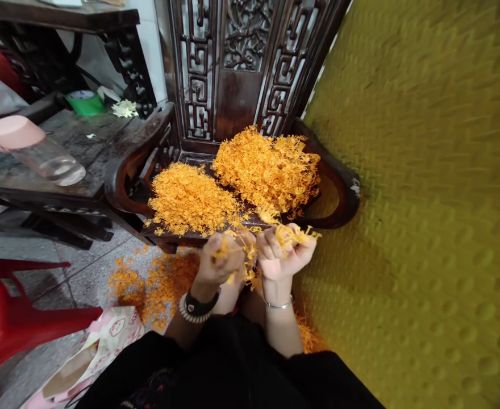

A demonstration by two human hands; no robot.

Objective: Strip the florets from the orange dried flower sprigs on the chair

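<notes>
Beyond black fabric clothing (pixel 241 363), apparently handling orange-yellow flower sprigs (pixel 290 236) — likely calling for a light touch — with left hand (pixel 224 266) blurred but curled around some, right hand (pixel 278 262) palm-up, closed on others, before two orange flower heaps (pixel 267 170) on a dark carved wooden chair (pixel 239 99).

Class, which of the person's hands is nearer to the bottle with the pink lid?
Left. The bottle is off to the left; the left hand is on that side, the right hand farther across from it.

Spindly orange pieces (pixel 267 170) lie in two loose heaps on a dark chair (pixel 239 105)
</notes>
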